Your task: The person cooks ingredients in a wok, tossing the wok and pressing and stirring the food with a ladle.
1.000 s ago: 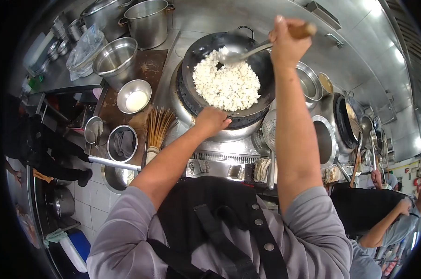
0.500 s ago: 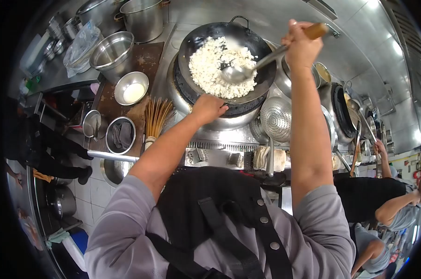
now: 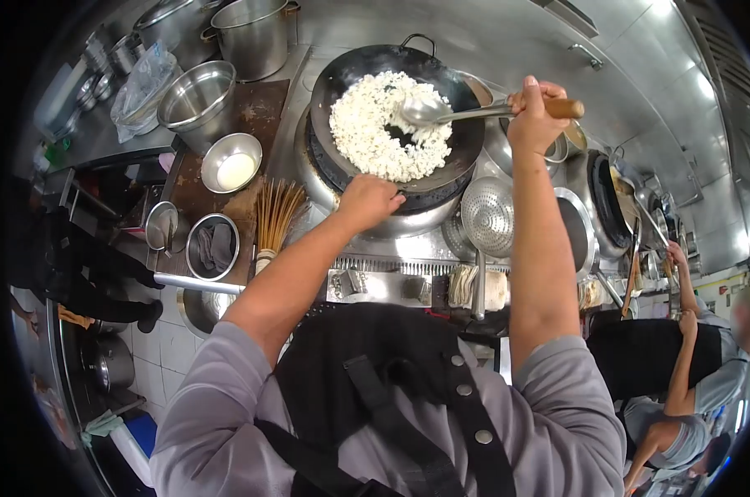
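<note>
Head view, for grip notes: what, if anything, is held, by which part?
Right hand: ladle, by its wooden handle. Left hand: at the wok, near side; grip hidden.

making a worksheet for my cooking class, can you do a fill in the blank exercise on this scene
The right hand grips the ladle by its brown ____.
The food in the wok is ____ in colour.
The left hand is at the ____ edge of the wok, not the far one.
In the picture, the bundle of sticks is to the ____ of the perforated strainer.

Missing words: handle, white, near, left.
</note>
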Available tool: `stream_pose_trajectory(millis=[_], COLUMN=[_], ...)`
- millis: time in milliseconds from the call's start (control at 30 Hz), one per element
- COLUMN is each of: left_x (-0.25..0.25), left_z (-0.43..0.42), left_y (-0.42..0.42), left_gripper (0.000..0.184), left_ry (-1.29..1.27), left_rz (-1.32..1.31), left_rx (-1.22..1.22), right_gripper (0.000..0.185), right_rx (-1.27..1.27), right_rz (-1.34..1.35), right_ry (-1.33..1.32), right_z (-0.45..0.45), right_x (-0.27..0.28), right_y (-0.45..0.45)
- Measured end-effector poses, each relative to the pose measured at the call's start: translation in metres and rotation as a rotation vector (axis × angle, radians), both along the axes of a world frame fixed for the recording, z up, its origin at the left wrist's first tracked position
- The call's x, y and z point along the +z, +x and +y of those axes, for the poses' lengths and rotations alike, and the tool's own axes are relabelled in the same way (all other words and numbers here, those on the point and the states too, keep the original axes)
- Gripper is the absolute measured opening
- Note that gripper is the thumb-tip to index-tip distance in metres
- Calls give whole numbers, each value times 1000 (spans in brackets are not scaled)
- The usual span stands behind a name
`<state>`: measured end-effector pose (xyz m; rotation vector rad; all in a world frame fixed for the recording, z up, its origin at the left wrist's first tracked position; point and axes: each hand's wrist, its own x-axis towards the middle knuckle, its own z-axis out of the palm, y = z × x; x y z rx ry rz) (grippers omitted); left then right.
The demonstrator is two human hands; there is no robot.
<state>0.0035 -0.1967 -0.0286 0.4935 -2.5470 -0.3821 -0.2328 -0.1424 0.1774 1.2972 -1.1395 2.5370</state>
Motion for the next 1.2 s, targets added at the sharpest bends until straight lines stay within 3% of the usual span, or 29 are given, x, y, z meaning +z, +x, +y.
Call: stream_pose_trajectory(millis=[33,167,267,300,333,400,467,533,600,667,767,800,867,900,933,1000,1067,1133,1167,1200], left_x=[3,-1,-8,-7,-4,-5,3,4,0,-3,1,1,2,0,2,12,1,-4,0,3], left_z=[-3,-4,-8,-10,-14,-9,-7,-6,-10,-15,-11,-11,-11,-8,-9,-9,-12,-11,-9,-8], left_y=[-2,2,7,9,8,10,11,10,10,9,9,10,5,5,6,5,5,5,5,5], left_gripper=[36,36,37,37,37,37,38,38,39,39,40,41,40,40,40,37,37,36,36,36], left_ry=[-5,11,32,37,30,38,49,74,49,54,68,81,66,50,52,105,77,66,63,57], left_rz=[6,23,80,103,107,78,44,14,36,5,5,37,3,-42,-45,-228,-138,-45,-66,-86], left_rx=[12,-12,-22,-41,-34,-55,-49,-32,-60,-44,-49,-54,-39,-28,-30,-14,-37,-53,-46,-36], right_gripper=[21,19,19,17,17,17,19,20,18,21,21,21,19,19,19,18,17,19,20,21], right_rx=[123,45,-51,8,16,284,294,309,287,229,238,236,348,228,227,70,194,224,204,-31], right_rz=[66,-62,-25,-167,-163,-126,-101,-14,-42,135,194,199,282,282,278,371,248,291,294,364], right_ry=[25,-5,-119,-112,-118,83,79,-5,54,216,327,329,74,157,158,429,375,204,197,212], right_z=[-6,-10,-29,-41,-49,-49,-43,-31,-48,-57,-30,-25,-23,-37,-43,-44,-35,-9,-15,-26], right_x=[14,84,16,-10,1,32,60,54,-1,24,82,70,14,-23,-13,32,51,44,8,-26], right_y=[-14,-18,-20,-17,-12,4,32,69,81,66,99,108,118,103,97,87,90,98,89,68])
